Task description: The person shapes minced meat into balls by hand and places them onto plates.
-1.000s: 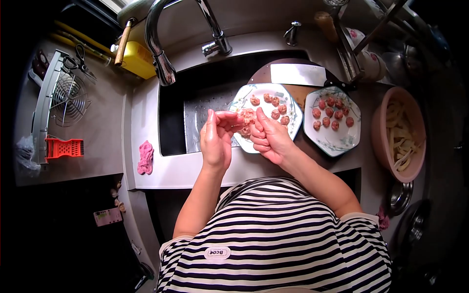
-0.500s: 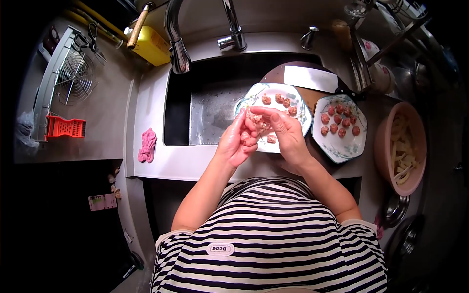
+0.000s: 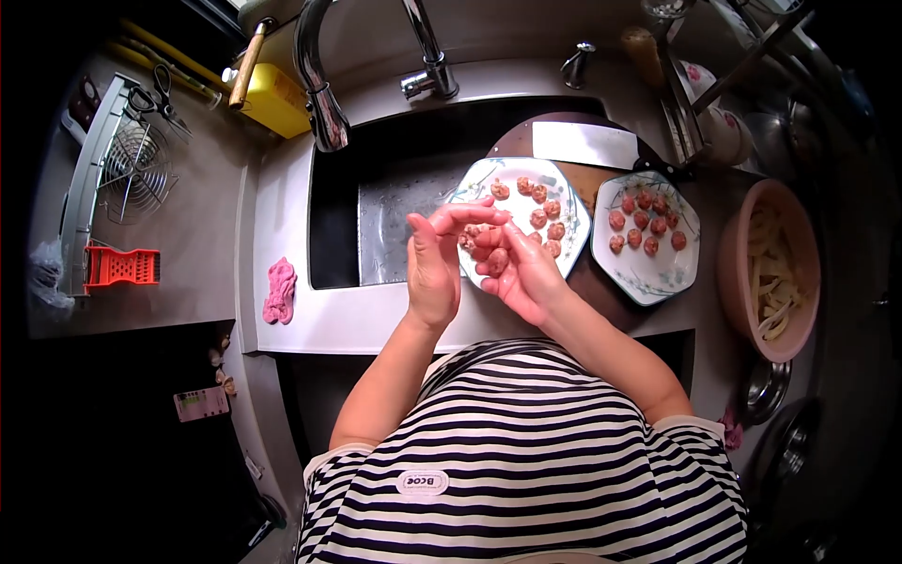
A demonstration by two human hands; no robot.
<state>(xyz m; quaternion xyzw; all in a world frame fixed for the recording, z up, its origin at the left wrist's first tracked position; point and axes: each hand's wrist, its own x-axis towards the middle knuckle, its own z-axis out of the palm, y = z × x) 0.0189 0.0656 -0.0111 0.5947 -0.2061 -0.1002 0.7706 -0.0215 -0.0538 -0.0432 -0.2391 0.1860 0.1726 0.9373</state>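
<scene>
My right hand (image 3: 531, 282) is turned palm up, its fingers curled around a small raw meatball (image 3: 496, 262). My left hand (image 3: 436, 273) arches over from the left with thumb raised and fingers stretched out, the tips meeting the right fingertips. Both hands hover over the near edge of a white hexagonal plate (image 3: 512, 171), which bears several meatballs and some raw meat partly hidden behind the fingers. To its right, a second hexagonal plate (image 3: 648, 273) carries several more meatballs (image 3: 642, 222).
Behind the plates, a cleaver (image 3: 584, 144) lies on a round board (image 3: 515, 137). A sink (image 3: 395, 226) with a tap (image 3: 329, 122) is at left; a pink cloth (image 3: 280, 291) rests beside it. A pink basin (image 3: 733, 282) of pale strips stands at right.
The right hand has turned from flat above to palm up beneath the meatball. My left hand has uncurled and swung its fingers over the top. The view has shifted slightly.
</scene>
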